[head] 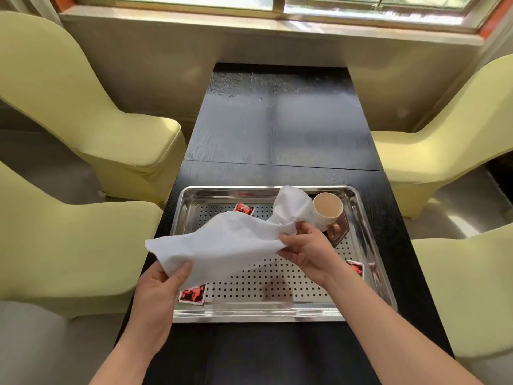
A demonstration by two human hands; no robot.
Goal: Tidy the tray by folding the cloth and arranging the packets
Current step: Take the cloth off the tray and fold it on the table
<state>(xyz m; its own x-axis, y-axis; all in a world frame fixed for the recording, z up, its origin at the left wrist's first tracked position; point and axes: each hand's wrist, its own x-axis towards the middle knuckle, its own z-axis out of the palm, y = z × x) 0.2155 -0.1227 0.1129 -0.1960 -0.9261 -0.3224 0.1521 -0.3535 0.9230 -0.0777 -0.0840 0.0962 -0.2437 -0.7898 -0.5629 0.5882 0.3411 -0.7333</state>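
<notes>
A white cloth [230, 240] hangs lifted above the perforated steel tray [261, 312], crumpled and stretched between both hands. My left hand [158, 290] pinches its near left corner. My right hand [308, 245] grips it near the middle right, and a loose end flops up toward the cup. Three red and black packets lie flat on the tray: one at the near left [193, 294], one at the far middle [243, 209], one at the right [356, 268] beside my right wrist. The cloth hides part of the tray floor.
A cup of milky drink [329, 211] with a brown handle stands on a dark coaster at the tray's far right, touching the cloth's loose end. The tray sits on a black wooden table [277, 129]. Pale green covered chairs [91, 120] flank both sides.
</notes>
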